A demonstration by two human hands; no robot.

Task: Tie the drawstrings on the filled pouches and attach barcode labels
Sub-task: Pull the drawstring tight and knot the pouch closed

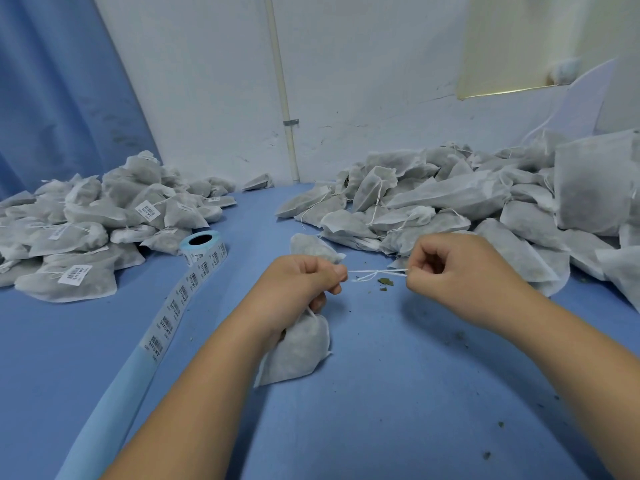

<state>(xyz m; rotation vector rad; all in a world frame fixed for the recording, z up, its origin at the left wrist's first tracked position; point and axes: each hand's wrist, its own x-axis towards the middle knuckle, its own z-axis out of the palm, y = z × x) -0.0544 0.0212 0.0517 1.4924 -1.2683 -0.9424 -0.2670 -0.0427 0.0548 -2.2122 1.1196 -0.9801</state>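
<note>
Blue work surface (398,393), lower centre: one filled pouch (298,348), neck gripped in left hand (301,282). Its drawstring (377,271) runs taut to right hand (446,268), which pinches it, likely to cinch the knot. Label roll (204,245) lies just left, strip trailing to the lower-left edge, within reach. Labelled pile (86,220) sits upper left, untied pile (450,202) upper right. Open cloth lies between them and along the bottom.
</note>
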